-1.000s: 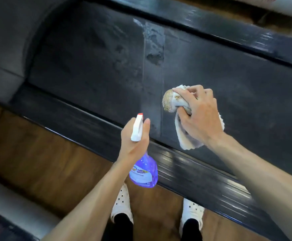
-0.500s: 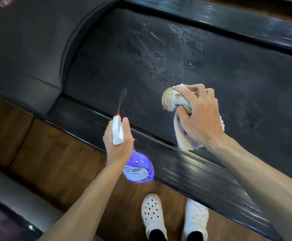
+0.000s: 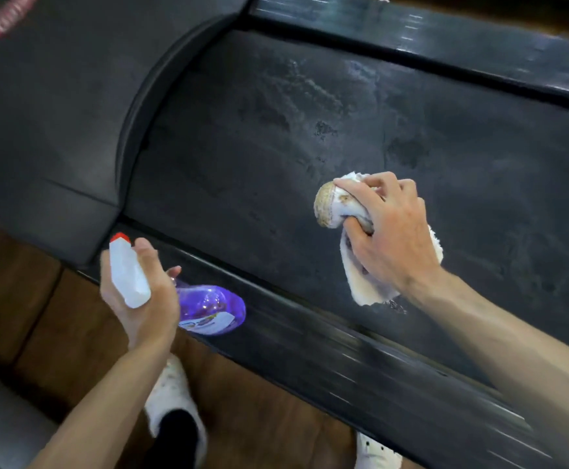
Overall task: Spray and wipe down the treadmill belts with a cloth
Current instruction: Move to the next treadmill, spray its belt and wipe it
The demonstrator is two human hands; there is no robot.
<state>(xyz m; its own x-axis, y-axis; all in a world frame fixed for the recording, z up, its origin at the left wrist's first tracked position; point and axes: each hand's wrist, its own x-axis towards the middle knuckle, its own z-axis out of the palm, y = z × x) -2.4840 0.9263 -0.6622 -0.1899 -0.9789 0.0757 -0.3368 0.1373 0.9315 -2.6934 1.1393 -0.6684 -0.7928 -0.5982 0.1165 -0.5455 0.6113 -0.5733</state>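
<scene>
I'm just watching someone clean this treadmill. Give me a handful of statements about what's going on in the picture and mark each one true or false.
1. The left hand holds a spray bottle of purple liquid. True.
2. The right hand is empty. False: it grips a bunched white cloth with a brownish soiled patch.
3. The treadmill belt shows wet, streaky patches. True.
4. The spray bottle's nozzle tip is blue. False: the tip is red, on a white trigger head.
5. The floor beside the treadmill is brown wood. True.
6. The person is barefoot. False: white shoes show below the arms.
</scene>
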